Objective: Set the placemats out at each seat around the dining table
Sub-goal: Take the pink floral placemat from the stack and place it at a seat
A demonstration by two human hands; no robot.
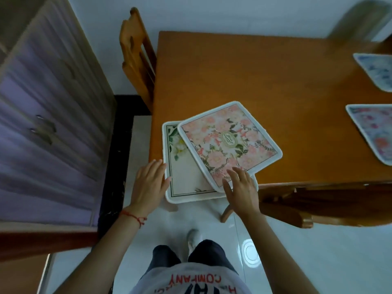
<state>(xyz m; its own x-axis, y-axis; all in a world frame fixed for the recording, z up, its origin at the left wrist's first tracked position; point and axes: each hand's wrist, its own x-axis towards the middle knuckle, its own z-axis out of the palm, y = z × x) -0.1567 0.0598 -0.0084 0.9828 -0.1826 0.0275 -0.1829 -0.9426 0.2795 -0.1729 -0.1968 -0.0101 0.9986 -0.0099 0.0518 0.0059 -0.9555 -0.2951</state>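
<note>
Head view: my left hand (148, 183) rests its spread fingers on the cream placemat (184, 177) edge; my right hand (241, 187), fingers also spread, touches the pink floral placemat (229, 141) overlapping it at the surface (233, 71) corner.

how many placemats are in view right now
4: a pink floral placemat overlapping a cream placemat at the near table corner, and two more at the right edge, both cut off.

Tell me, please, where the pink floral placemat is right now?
The pink floral placemat lies tilted at the table's near-left corner, overlapping the cream placemat, under the right hand.
</note>
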